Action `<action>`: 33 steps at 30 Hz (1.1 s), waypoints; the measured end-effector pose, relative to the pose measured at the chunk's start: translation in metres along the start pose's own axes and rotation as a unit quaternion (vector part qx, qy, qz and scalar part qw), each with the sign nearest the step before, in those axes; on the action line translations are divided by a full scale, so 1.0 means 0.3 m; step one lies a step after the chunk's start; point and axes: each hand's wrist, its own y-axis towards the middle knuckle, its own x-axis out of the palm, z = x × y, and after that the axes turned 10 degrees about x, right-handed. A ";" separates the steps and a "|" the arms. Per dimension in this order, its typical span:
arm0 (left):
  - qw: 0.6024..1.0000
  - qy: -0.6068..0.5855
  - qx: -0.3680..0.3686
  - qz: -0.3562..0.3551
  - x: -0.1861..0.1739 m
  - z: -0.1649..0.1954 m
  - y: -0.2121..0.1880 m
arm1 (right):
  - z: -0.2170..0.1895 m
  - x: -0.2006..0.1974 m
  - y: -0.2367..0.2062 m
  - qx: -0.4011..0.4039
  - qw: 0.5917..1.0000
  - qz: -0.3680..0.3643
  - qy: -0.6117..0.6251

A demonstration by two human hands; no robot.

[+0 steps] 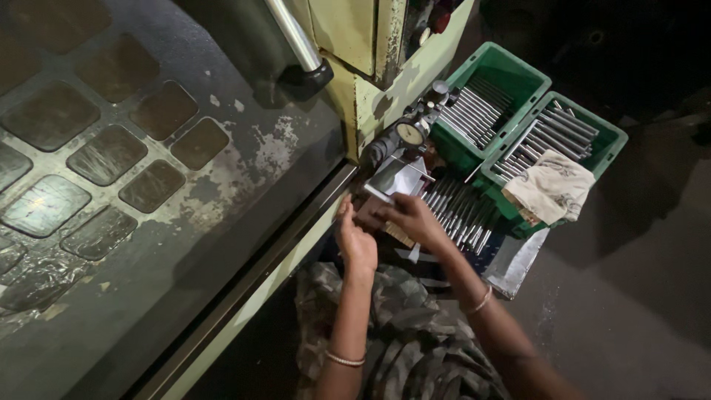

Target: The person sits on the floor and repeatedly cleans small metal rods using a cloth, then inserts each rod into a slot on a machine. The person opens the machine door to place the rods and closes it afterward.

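Seen from above: two bare hands are held close together at a low work spot beside a large worn machine door [148, 185]. The left hand [358, 243] is raised edge-on, fingers pressed together and lightly curled; whether anything is gripped can't be told. The right hand [415, 219] is laid palm-down, fingers stretched fwd, at the near end of a row of loose steel rods [463, 215]; a pinch can't be made out. A small white-and-grey block [400, 179] is seen just beyond both hands, and a dial gauge [409, 133] is mounted right behind it, approx. against the machine's pale green frame [370, 96]. Two green crates are set side by side past the rods, both filled w/ more rods: the left crate [511, 63] and the right crate [611, 137]. A pale printed cloth [552, 185] is draped over the right crate's near edge. Thin bangles are worn on both wrists.
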 end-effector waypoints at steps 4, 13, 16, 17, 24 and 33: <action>0.998 0.068 -0.008 0.004 -0.020 0.017 -0.008 | 0.125 -0.091 0.154 -0.051 0.975 0.202 -0.078; 0.999 0.032 -0.033 0.004 -0.052 -0.019 0.083 | 0.160 -0.185 0.424 -0.082 0.940 0.302 -0.136; 0.999 0.031 -0.042 -0.003 -0.028 -0.031 0.114 | 0.161 -0.201 0.468 -0.094 0.934 0.329 -0.098; 0.999 0.032 -0.044 -0.005 -0.021 -0.034 0.124 | 0.164 -0.206 0.477 -0.101 0.931 0.343 -0.077; 0.999 -0.012 -0.034 -0.024 0.017 -0.019 0.191 | 0.234 -0.209 0.376 -0.024 0.939 0.315 -0.136; 0.997 0.068 -0.019 -0.030 -0.028 0.031 0.122 | 0.166 -0.052 0.289 -0.041 0.984 0.141 0.104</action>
